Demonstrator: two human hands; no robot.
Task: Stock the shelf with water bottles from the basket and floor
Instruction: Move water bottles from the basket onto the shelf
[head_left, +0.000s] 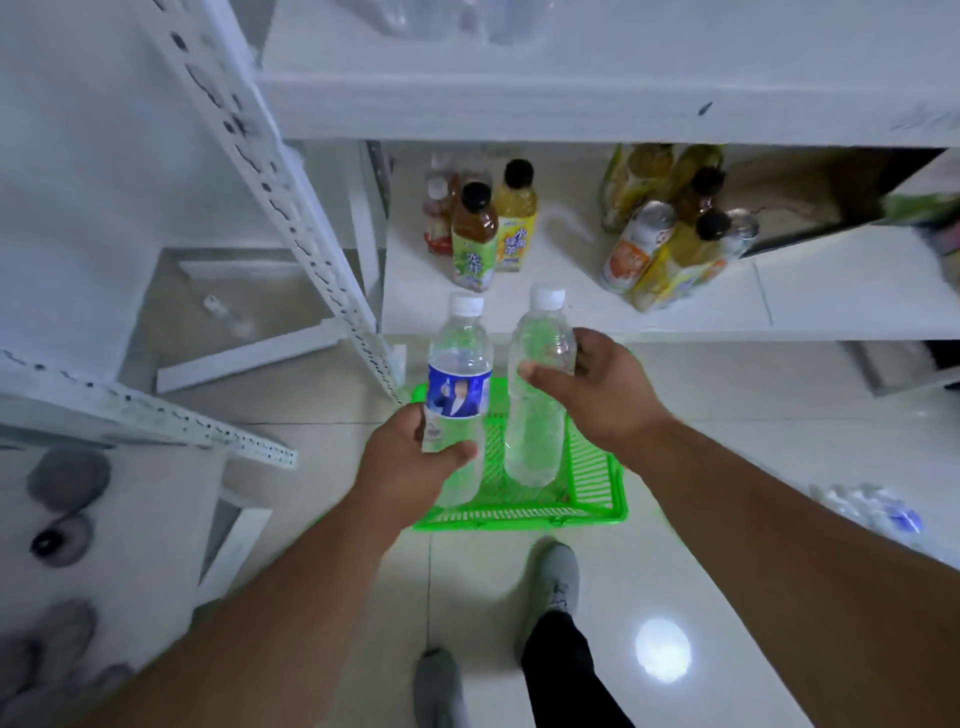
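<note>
You hold two water bottles mid-frame above the green basket (597, 499): your left hand (410, 467) fingers grasp the blue-labelled bottle (460, 384), your right hand (602, 389) fingers grasp the unlabelled bottle (537, 410), before the lower shelf (831, 301).

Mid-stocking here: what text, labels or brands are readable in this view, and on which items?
"龙井": green label of the tea bottle on the shelf.
Yellow-labelled bottle: characters too blurred to read.
Orange can: print unreadable.
Blue label of the water bottle in the left hand: a portrait, text too small.
Bottle in the right hand: no label seen.
</note>
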